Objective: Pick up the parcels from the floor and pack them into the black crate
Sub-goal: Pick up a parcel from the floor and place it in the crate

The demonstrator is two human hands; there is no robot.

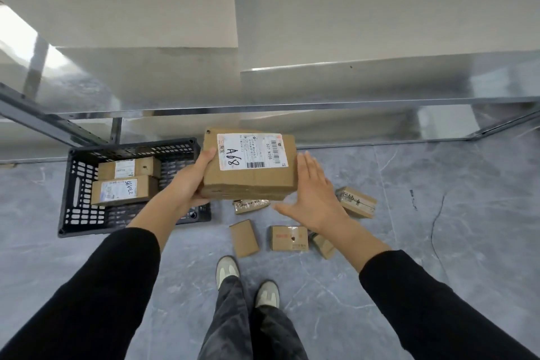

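A large cardboard parcel (249, 166) with a white label marked "A68" is held in the air above the floor. My left hand (193, 181) grips its left end, thumb on top and fingers underneath. My right hand (314, 199) has straight fingers beside the parcel's right end, at or just off its edge. The black crate (79, 207) stands on the floor to the left, with two labelled parcels (124, 188) inside. Several small parcels (289, 238) lie on the floor under and to the right of the held one.
A metal shelf rack (263, 108) with reflective shelves runs across the back, its frame close behind the crate. My feet in grey shoes (247, 282) stand just behind the floor parcels. Grey tile floor (438, 228) spreads to the right.
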